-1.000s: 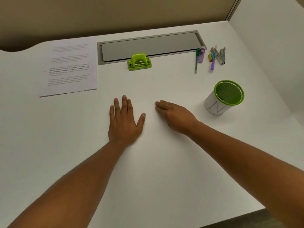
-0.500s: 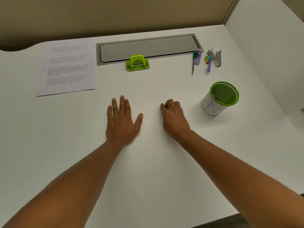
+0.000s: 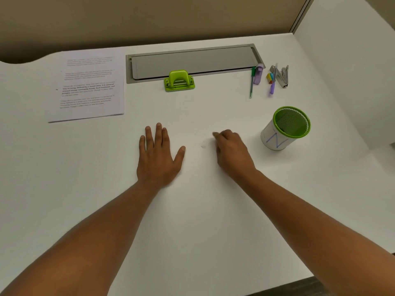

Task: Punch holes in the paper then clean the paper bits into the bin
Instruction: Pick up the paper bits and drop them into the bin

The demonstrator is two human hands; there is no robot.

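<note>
My left hand (image 3: 158, 157) lies flat on the white desk (image 3: 192, 221), fingers straight and spread. My right hand (image 3: 232, 153) rests to its right with the fingers curled under and blurred; whether they pinch anything is hidden. A few tiny white paper bits (image 3: 203, 145) lie on the desk between the two hands, just left of my right fingertips. The bin (image 3: 285, 130), a white cup with a green mesh rim, stands upright to the right of my right hand. The green hole punch (image 3: 179, 81) sits at the back centre. The printed paper stack (image 3: 89, 86) lies at the back left.
A grey cable tray lid (image 3: 192, 61) runs along the desk's back edge behind the punch. Pens (image 3: 252, 84), a small coloured block and a metal stapler (image 3: 281, 76) lie at the back right. A white partition wall (image 3: 352, 71) closes the right side.
My right hand's fingers went from stretched out to curled and drew back to the right, uncovering the paper bits. My left hand stayed flat in place.
</note>
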